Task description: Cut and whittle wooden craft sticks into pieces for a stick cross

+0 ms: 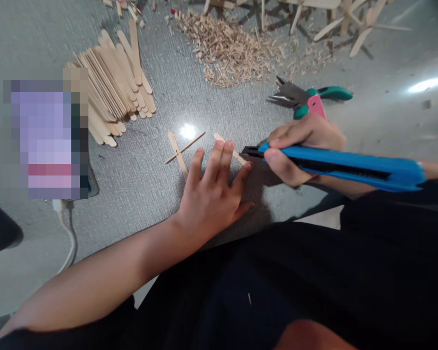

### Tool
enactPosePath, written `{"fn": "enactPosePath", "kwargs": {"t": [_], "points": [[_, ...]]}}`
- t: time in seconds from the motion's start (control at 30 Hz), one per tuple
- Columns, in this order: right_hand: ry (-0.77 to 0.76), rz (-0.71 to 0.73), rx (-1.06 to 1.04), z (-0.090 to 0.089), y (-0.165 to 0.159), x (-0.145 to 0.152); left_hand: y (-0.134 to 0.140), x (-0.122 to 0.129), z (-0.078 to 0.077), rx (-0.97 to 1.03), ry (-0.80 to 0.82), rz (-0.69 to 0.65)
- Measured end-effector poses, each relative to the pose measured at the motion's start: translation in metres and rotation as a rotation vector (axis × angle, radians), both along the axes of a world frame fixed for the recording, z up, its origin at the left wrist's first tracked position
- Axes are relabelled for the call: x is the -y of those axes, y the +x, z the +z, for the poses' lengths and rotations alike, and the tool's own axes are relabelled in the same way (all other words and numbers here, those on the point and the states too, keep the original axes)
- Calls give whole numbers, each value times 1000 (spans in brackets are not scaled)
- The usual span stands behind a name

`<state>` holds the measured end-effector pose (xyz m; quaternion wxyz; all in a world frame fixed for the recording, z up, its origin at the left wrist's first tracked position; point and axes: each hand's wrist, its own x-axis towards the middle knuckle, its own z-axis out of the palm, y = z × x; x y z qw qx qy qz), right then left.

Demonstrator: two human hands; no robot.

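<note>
- Presses a wooden stick flat on the table beneath the left hand, with fingers spread, apparently to prevent slipping.
- Grips a blue cutter in the right hand, with fingers clamped round it, blade close to the stick, perhaps for control.
- Has crossed sticks left, pliers far right, seemingly within reach.

Utility knife: smooth plastic | Pliers, beyond knife: metal, glossy plastic | Stick pile, left of knife: smooth matt wood | Tabletop, under knife: textured, glossy
</note>
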<state>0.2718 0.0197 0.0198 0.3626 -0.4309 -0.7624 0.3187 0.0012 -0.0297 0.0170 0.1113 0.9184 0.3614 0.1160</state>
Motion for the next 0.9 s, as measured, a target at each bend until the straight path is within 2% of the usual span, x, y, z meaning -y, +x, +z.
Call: {"fn": "enactPosePath", "kwargs": {"t": [0.07,0.17,0.37,0.5,0.63,0.77,0.9], "points": [[182,36,-93,-11,-4,-4,0,0,-1,9,1,-3],[294,73,-131,-21,-7,-9,0,0,-3,33,14,6],[276,46,-43,-9,-9,-8,0,0,-2,23,14,-4],[259,88,15,-2,-9,-8,0,0,-1,17,-32,4],[330,98,-2,-4,-10,-11,-1,-1,0,12,-64,5],[383,139,-33,-9,-12,-12,0,-1,0,6,-24,-5],[325,170,72,-9,-11,-7,0,0,0,9,-22,-3]]}}
